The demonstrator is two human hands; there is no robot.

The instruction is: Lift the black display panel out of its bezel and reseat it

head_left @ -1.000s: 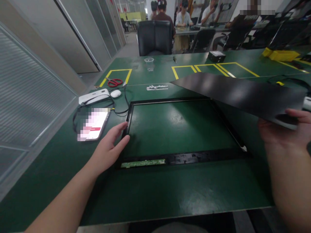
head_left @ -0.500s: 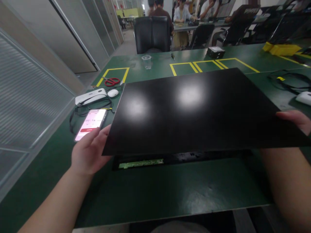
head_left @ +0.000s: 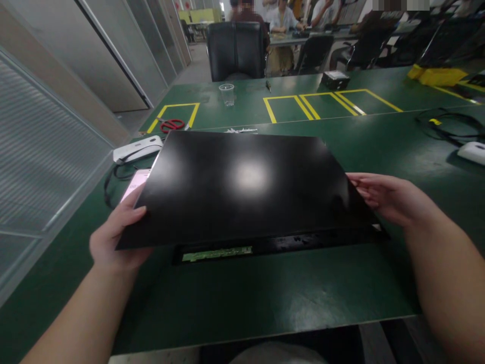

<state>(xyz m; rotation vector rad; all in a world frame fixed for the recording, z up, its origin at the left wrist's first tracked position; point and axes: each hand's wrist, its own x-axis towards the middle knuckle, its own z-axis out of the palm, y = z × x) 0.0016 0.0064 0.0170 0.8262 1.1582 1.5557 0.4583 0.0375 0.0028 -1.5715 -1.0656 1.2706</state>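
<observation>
A glossy black display panel (head_left: 212, 202) is held tilted above the green table, with ceiling lights mirrored in its face. My left hand (head_left: 117, 232) grips its left edge, thumb on top and the other fingers underneath. At the right edge, my right hand (head_left: 390, 194) has its fingertips against the side; some of its fingers are curled. Beneath the panel lies a black frame (head_left: 280, 246) whose near edge shows, along with a green circuit board strip (head_left: 215, 254). Most of that frame is hidden by the panel.
Left of the panel are a lit phone (head_left: 136, 183), partly covered, a white device (head_left: 138, 149) with cables, and red scissors (head_left: 172, 125). A clear plastic cup (head_left: 227, 95) stands farther back. Cables (head_left: 450, 126) and a white mouse (head_left: 473, 151) lie right. People sit beyond.
The display panel has shifted left and its far edge has dropped. My right hand has come inward with it, and my left thumb now lies on the panel's face.
</observation>
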